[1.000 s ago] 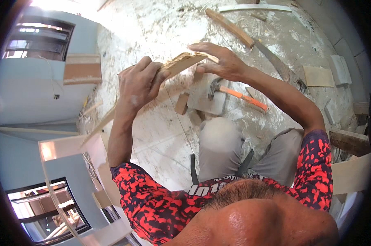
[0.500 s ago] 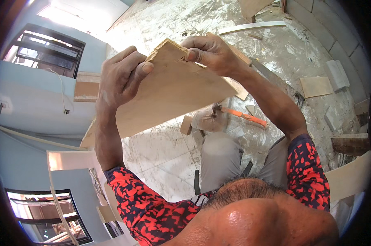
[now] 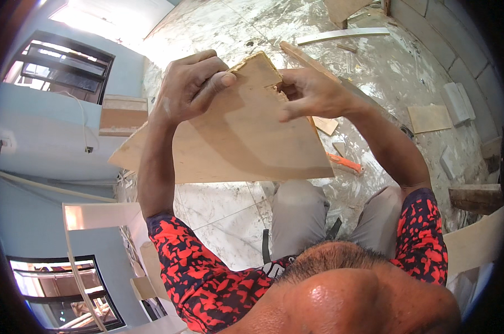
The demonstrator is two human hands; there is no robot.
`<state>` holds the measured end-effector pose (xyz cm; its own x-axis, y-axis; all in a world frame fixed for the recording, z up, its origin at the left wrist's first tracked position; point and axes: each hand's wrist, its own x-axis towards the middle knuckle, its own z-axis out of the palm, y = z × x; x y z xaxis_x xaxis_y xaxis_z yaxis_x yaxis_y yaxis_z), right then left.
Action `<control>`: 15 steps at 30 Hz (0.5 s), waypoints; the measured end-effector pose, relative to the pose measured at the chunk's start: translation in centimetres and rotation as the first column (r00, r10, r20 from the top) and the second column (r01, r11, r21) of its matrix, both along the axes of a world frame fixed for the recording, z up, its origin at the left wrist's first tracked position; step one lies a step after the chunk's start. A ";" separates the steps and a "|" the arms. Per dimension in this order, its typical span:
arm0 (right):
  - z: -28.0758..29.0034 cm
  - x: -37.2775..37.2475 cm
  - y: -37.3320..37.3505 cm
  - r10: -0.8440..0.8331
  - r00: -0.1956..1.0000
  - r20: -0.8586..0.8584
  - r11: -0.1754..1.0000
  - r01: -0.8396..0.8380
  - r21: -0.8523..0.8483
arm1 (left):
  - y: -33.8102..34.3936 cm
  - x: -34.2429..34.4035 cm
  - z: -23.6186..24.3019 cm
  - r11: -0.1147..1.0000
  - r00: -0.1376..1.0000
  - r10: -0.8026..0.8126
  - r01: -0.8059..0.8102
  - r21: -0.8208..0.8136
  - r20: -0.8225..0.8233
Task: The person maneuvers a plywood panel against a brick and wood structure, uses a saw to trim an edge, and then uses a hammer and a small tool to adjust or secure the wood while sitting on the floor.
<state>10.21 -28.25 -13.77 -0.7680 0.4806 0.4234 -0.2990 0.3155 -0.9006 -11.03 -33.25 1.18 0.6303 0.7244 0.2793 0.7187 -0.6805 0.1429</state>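
A smeared tiled floor spreads beneath a wooden board raised before a person's grey-trousered knees. The left hand clamps the board's upper edge; the right hand, thumb and fingers parted, meets its ragged side, grip unclear. An orange handle lies on the floor, at right.

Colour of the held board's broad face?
Light tan: the wooden board shows best in the head view.
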 end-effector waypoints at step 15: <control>1.1 -0.1 -0.5 0.109 0.994 -0.013 0.985 -0.110 -0.132 | 0.0 -0.1 0.1 0.997 0.997 -0.074 0.075 0.025 -0.025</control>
<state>10.14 -28.74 -12.66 -0.8169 0.4460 0.3657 -0.3300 0.1586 -0.9306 -11.09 -33.23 1.27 0.6889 0.6679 0.2817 0.6690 -0.7354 0.1077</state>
